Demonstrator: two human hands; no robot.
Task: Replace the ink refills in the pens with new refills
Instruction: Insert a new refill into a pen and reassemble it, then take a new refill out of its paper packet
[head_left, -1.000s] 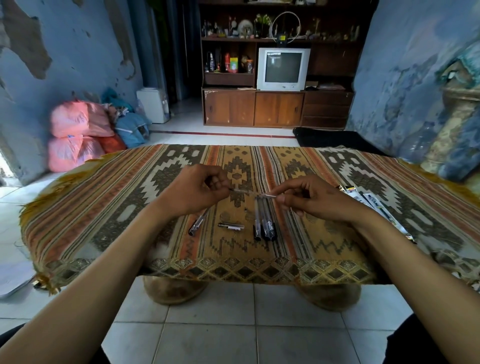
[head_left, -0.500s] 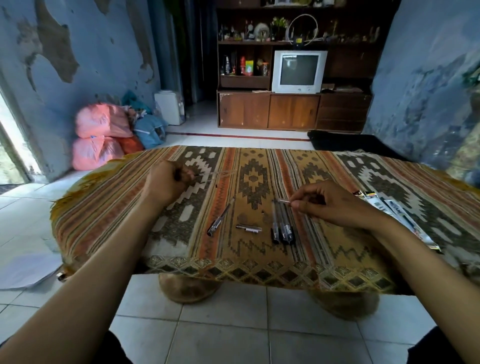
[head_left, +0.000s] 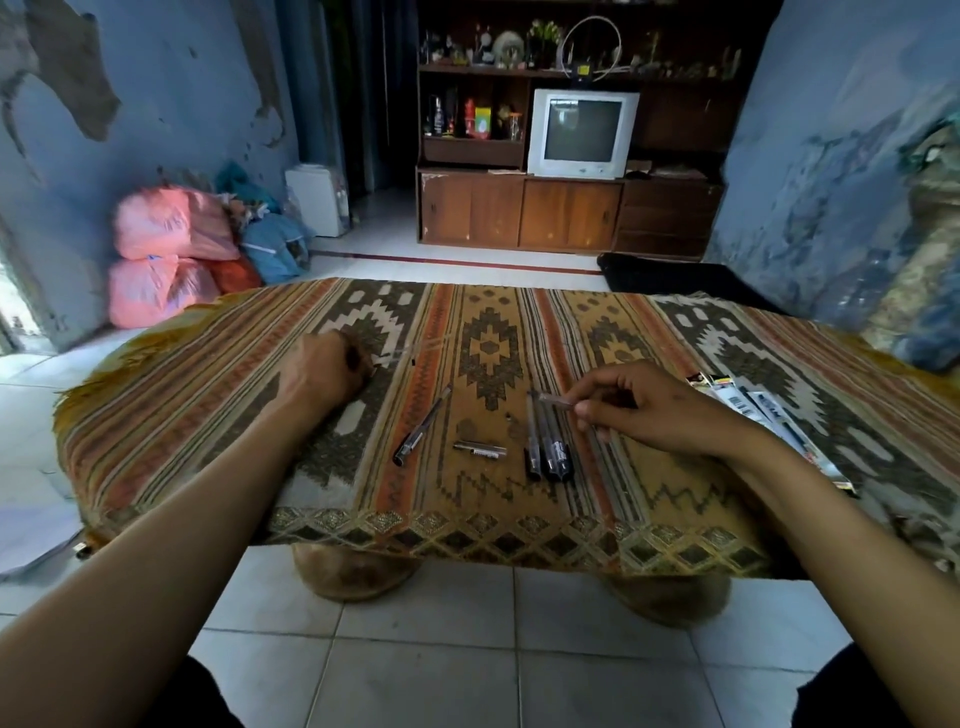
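Left hand (head_left: 324, 371): fingers curled on thin clear refill (head_left: 415, 349), blurred.
Right hand (head_left: 649, 410): pinches clear barrel piece (head_left: 556, 400).
Desk (head_left: 208, 415): woven patterned cloth.

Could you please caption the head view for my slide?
Left hand sets a refill down; right hand pinches a pen part above the pens.

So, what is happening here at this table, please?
A person is taking pens apart on a patterned woven tablecloth. The right hand pinches a small clear pen piece above a bundle of dark pens. The left hand rests on the cloth holding a thin clear refill. Packaged refills lie to the right.
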